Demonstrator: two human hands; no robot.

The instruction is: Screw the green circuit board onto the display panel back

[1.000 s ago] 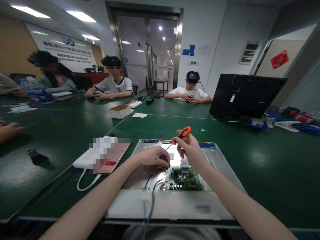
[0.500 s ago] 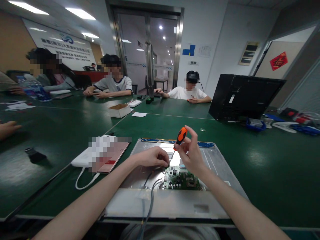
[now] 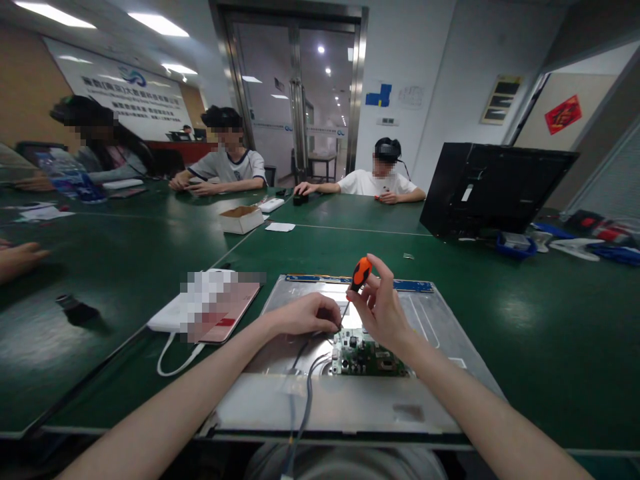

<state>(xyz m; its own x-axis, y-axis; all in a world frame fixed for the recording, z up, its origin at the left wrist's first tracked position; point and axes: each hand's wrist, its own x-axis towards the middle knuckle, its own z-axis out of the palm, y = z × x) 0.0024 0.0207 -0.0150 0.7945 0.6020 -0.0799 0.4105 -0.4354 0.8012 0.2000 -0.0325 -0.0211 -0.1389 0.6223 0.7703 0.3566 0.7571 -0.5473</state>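
Orange-and-black screwdriver (image 3: pixel 361 273) tilted down toward the circuit board's (image 3: pixel 360 353) far left corner.

The right hand's (image 3: pixel 383 313) fingers grasp the handle, index finger reaching its top, presumably for control along the shaft; the left hand's (image 3: pixel 313 312) fingers bunch beside the tip, perhaps steadying it, though I can't tell from here whether they grip anything. The board sits on the flat panel (image 3: pixel 450 343), laid along the worktop's (image 3: pixel 550 347) near edge, likely for easy reach; grey cables (image 3: pixel 309 393) trail over that edge.
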